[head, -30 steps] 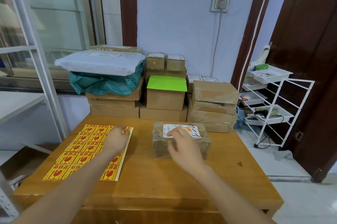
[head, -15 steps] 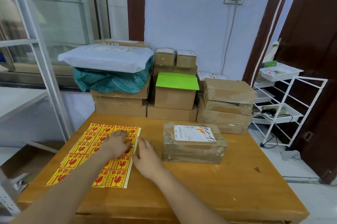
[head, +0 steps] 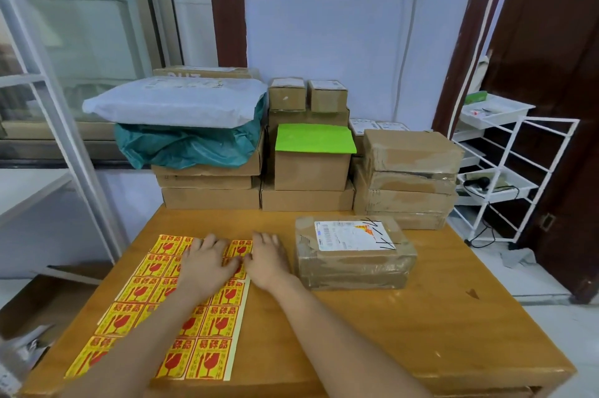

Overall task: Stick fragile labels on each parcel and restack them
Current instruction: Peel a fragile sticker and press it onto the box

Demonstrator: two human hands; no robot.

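Both hands lie palm-down on the yellow sheet of red fragile stickers (head: 207, 323): left hand (head: 204, 264) flat, fingers spread; right hand (head: 267, 263) at its edge, thumb touching a sticker.

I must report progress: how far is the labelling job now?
Done: nothing visible; the parcel on the table shows only its shipping label. In hand: left hand and right hand work at the fragile-label sheet. Left: sticking, restacking, the stacked boxes behind.
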